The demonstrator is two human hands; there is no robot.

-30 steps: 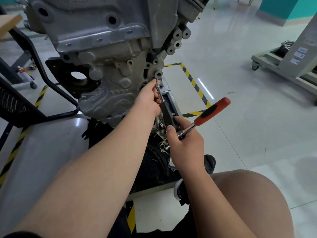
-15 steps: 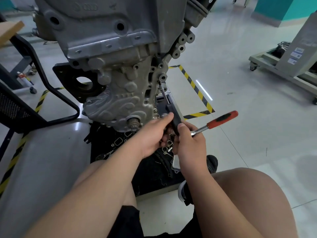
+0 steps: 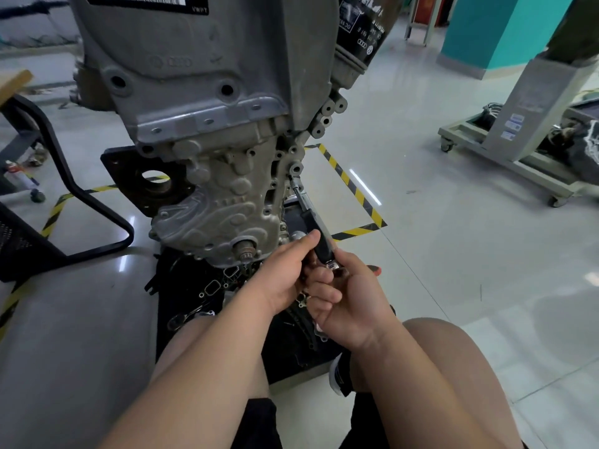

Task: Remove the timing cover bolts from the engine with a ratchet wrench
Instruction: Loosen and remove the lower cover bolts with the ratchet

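1. Head cam, looking down: engine [image 3: 207,102] fills the centre-far area, w/ the grey timing cover [image 3: 220,202] on its lower front, facing me.
2. An extension bar [image 3: 311,222] runs diagonally from the cover's right edge down toward the near side. Its far tip sits on a bolt spot just under a round boss. The bolt head is hidden by the tip, so I can't tell how far out it is.
3. Left hand [image 3: 285,270] comes in from near-left. Thumb and fingers pinch the bar's black sleeve at its near end, closed on it w/ no gap I can see.
4. Right hand [image 3: 351,301] is just right of the left, close against it. Its fingers are curled round the ratchet wrench [image 3: 376,271] where that meets the bar's near end. Only the red grip end pokes out on the hand's right side; the rest of the wrench is covered.
5. Crank stub [image 3: 244,248] sticks out at the cover's bottom, left of the left hand, untouched.
6. Black oil filter [image 3: 363,30] is at the engine's top right, well apart from both hands.
7. Black mat [image 3: 194,286] lies on the floor under the engine, w/ gaskets and small parts on it.
8. Yellow/black floor tape [image 3: 343,178] is right of the engine, beyond the bar.
9. Grey trolley [image 3: 518,140] is far right; black chair frame [image 3: 81,189] is on the left.
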